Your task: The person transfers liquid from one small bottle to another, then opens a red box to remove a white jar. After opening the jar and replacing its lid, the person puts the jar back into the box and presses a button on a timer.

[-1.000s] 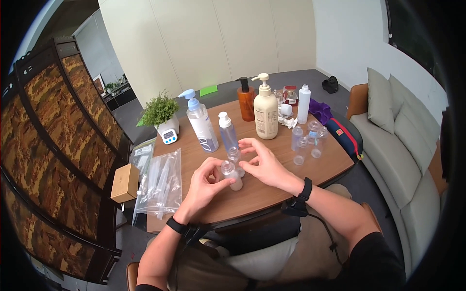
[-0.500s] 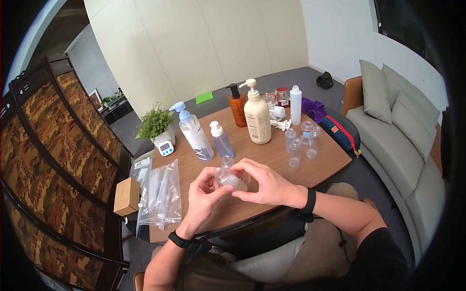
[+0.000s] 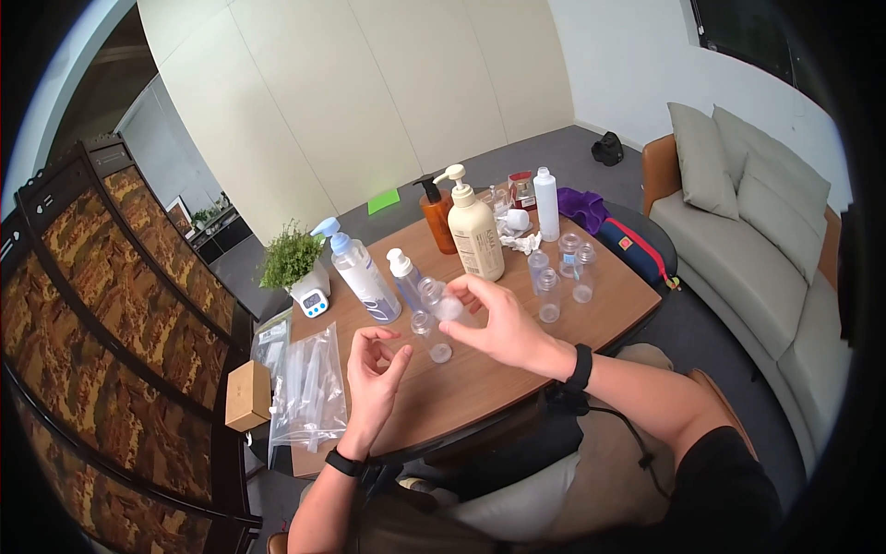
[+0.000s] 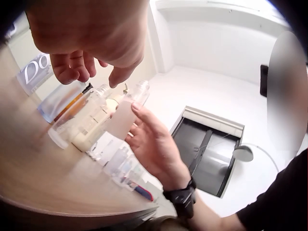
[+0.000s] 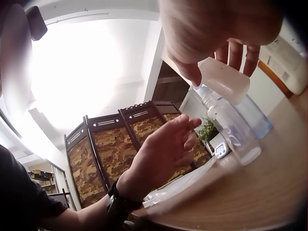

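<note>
My right hand point(image 3: 508, 323) pinches a small clear bottle point(image 3: 448, 307) with whitish contents between thumb and fingers. It is held tilted above the table, and the right wrist view shows the cloudy body of the bottle point(image 5: 225, 82) close up. An uncapped clear bottle point(image 3: 439, 350) stands on the table just below it, between the hands. To its left my left hand point(image 3: 374, 383) hangs loosely curled, holding nothing. Behind these are a bluish pump bottle point(image 3: 402, 272), a large blue-topped pump bottle point(image 3: 365, 282) and a cream pump bottle point(image 3: 476, 235).
Several clear bottles point(image 3: 548, 300) stand on the right of the wooden table point(image 3: 471, 397). A white bottle point(image 3: 546, 208), crumpled tissue point(image 3: 524, 243) and an amber bottle point(image 3: 436, 220) are farther back. Clear plastic bags point(image 3: 309, 392), a box point(image 3: 248, 397), a timer point(image 3: 315, 303) and a plant point(image 3: 291, 258) lie leftward.
My left hand has let go of the whitish bottle and moved left. My right hand has taken that bottle and moved it up and right, uncovering the standing bottle. The head view has shifted.
</note>
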`<state>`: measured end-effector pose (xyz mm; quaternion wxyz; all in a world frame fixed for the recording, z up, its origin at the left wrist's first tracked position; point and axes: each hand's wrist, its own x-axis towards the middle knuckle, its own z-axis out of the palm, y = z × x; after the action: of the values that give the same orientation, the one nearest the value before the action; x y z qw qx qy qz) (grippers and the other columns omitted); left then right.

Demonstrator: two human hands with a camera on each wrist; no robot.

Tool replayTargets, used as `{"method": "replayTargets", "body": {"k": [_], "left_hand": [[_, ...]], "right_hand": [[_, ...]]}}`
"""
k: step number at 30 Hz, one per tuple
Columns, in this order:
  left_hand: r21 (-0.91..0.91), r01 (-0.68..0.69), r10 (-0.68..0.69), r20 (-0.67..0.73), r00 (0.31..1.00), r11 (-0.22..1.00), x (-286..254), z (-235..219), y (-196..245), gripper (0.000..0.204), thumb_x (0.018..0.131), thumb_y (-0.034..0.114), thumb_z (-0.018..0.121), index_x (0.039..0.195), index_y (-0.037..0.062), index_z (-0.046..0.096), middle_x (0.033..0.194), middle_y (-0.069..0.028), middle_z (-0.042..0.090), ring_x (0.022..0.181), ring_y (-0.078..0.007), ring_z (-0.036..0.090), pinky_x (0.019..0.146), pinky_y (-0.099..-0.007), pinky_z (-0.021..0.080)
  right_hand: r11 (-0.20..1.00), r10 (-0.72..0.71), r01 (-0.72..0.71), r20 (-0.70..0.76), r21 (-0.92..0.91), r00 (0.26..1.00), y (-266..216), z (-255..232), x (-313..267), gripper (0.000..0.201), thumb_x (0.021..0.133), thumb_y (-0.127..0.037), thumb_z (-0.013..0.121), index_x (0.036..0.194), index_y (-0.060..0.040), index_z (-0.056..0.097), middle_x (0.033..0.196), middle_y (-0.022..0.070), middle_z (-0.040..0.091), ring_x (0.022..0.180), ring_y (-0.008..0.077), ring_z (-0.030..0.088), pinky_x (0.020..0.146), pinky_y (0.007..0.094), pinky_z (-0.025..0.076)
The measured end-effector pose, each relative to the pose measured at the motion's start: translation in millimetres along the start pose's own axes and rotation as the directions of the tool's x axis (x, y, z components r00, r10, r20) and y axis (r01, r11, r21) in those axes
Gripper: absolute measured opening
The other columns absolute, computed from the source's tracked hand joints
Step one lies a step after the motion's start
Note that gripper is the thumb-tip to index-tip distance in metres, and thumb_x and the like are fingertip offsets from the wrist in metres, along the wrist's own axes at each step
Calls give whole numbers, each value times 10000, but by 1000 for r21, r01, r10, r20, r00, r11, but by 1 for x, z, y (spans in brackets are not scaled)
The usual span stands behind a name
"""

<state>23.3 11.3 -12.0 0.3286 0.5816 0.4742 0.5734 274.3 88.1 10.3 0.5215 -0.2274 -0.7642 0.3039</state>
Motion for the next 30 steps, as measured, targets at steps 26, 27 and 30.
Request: {"method": "replayTargets", "body": {"k": [26, 27, 30], "left_hand": [[370, -101, 89, 49, 995, 924, 8, 2, -12, 442, 939, 204, 894, 1256, -13, 675, 715, 17, 563, 618, -51, 487, 565, -278, 383], [360, -99, 90, 42, 995, 928, 7, -1, -13, 442, 939, 204, 894, 1256, -13, 675, 715, 17, 563, 618, -51, 487, 565, -278, 383], [340, -78, 73, 27, 997, 937, 2, -4, -12, 442, 943, 214, 891, 1263, -10, 684, 716, 16, 554, 623, -58, 490, 574, -282, 395]], "right_hand": [[992, -9, 17, 60, -128, 998, 17, -15, 9, 388, 918, -144, 819, 1251, 10, 690, 1185, 158, 747, 1115, 302, 714, 1016, 430, 560], [991, -5, 13, 62, -130, 998, 16, -15, 9, 395, 916, -145, 817, 1253, 12, 684, 1183, 159, 743, 1122, 303, 713, 1020, 429, 559], [990, -1, 13, 90, -142, 996, 14, -13, 9, 410, 912, -149, 815, 1261, 14, 673, 1186, 161, 731, 1136, 304, 711, 1024, 425, 557]]}}
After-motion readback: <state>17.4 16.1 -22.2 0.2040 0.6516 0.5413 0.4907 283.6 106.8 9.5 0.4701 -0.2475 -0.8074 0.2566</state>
